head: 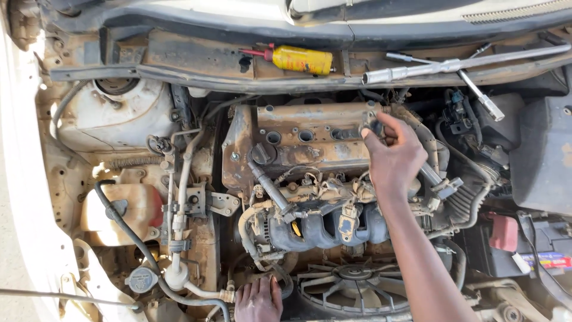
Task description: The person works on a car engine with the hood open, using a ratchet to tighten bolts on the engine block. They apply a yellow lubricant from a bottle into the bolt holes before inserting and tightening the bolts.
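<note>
I look down into a dusty car engine bay. My right hand [394,156] reaches over the rusty valve cover [298,140] and pinches a small black part [375,127] at the cover's right end, next to a row of round plug holes [305,136]. Resting flat near the front edge of the bay, my left hand [258,300] holds nothing, its fingers spread beside the radiator fan [353,286]. Below the cover sits the dark intake manifold [325,229].
A yellow oil can [301,59] and a long chrome socket wrench [459,64] lie on the cowl ledge at the back. A coolant reservoir [122,211] sits left, hoses [128,238] run beside it, and a battery [524,244] is at right.
</note>
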